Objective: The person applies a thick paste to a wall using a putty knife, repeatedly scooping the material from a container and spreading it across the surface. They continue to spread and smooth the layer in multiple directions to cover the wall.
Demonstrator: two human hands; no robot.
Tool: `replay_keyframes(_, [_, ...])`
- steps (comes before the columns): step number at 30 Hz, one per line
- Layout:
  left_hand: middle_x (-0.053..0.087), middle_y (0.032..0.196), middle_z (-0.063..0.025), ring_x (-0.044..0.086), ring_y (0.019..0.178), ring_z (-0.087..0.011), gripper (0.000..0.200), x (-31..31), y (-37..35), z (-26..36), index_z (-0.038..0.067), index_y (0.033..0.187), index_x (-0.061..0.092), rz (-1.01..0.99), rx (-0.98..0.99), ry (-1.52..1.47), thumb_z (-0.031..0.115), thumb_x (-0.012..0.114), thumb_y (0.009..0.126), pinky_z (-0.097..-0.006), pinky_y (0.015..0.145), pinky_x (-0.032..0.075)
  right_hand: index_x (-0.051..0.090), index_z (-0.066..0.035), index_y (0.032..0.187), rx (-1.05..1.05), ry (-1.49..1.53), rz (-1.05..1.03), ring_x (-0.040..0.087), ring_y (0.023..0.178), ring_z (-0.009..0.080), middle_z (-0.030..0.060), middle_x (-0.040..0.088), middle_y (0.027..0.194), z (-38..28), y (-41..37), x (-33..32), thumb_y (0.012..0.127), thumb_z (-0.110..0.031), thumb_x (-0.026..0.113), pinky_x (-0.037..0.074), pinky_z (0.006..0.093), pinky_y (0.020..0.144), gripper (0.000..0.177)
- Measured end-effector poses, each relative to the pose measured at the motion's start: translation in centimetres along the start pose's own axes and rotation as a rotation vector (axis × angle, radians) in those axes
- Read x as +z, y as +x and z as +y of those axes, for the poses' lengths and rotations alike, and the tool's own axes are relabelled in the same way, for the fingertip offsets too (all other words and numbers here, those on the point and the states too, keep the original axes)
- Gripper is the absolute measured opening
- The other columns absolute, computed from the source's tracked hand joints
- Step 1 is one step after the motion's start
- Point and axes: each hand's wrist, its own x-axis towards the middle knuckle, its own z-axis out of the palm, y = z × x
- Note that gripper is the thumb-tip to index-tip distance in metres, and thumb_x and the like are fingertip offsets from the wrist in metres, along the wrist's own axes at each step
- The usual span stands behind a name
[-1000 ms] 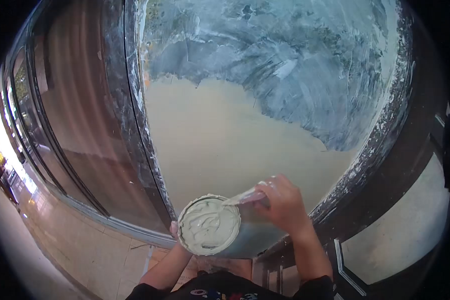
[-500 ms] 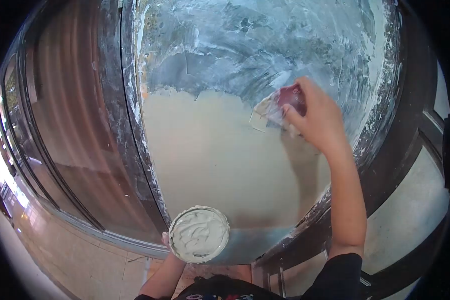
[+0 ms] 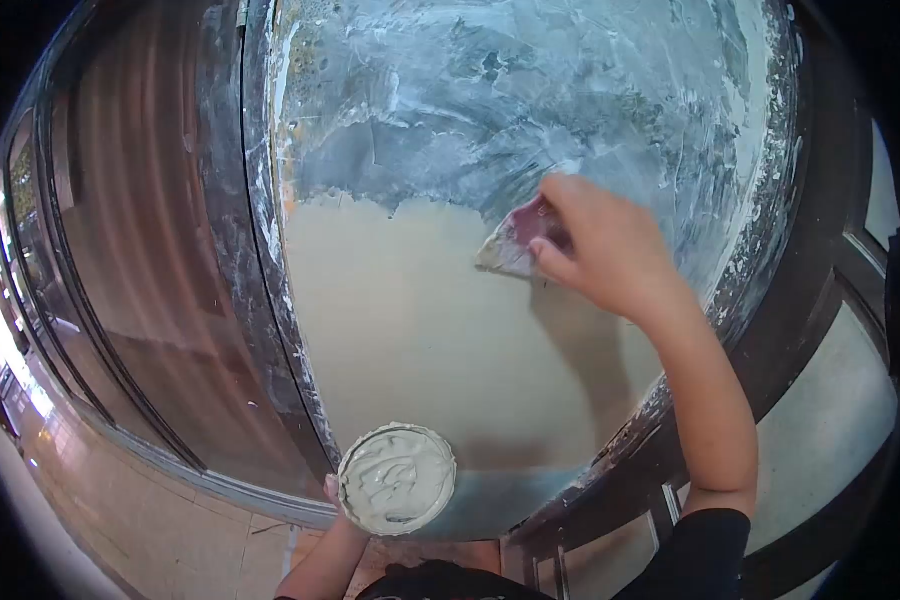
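Observation:
My right hand (image 3: 605, 245) is closed round the maroon handle of a putty knife (image 3: 515, 245), its wide blade smeared with pale putty. The blade lies at the wall panel (image 3: 420, 320), near the upper edge of a smooth cream coat. Above that edge the surface is mottled blue-grey with streaks. Low in the view, my left hand (image 3: 336, 492) holds a round tub of putty (image 3: 398, 478) from its left side and below. Creamy, swirled putty fills the tub nearly to its crusted rim. Most of the left hand's fingers are hidden by the tub.
A brown glazed door or window (image 3: 140, 200) with dark frames stands on the left. Dark wooden framing with pale panels (image 3: 820, 430) is on the right. Tiled floor (image 3: 200, 540) shows at the lower left. Paint-flecked strips (image 3: 245, 200) border the panel.
My right hand has moved the putty knife left and slightly down across the cream coat. The tub in my left hand sits slightly lower in the view.

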Motion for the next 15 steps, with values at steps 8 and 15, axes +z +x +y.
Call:
replay_keyframes(8, [0.032,0.148,-0.0180,0.034,0.134,-0.0371,0.104,-1.0,0.1,-0.7,0.007,0.146,0.029,0.015,-0.025,-0.093,0.075,0.053,0.071,-0.0534,0.110,0.030,0.049,-0.008,0.101,0.087,0.033,-0.005,0.062,0.085,0.0347,0.0134,0.062,0.090,0.5,0.8,-1.6,0.079,-0.025,0.063,0.048,0.0450,0.070,0.031])
replay_keyframes(15, [0.035,0.146,-0.0175,0.037,0.132,-0.0394,0.102,0.8,0.9,-0.3,0.009,0.143,0.034,-0.042,-0.032,0.002,0.079,0.048,0.070,-0.0567,0.107,0.033,0.049,-0.008,0.099,0.142,-0.036,0.160,0.062,0.083,0.0338,0.0120,0.063,0.086,1.3,1.5,-2.5,0.080,-0.027,0.062,0.048,0.0453,0.068,0.030])
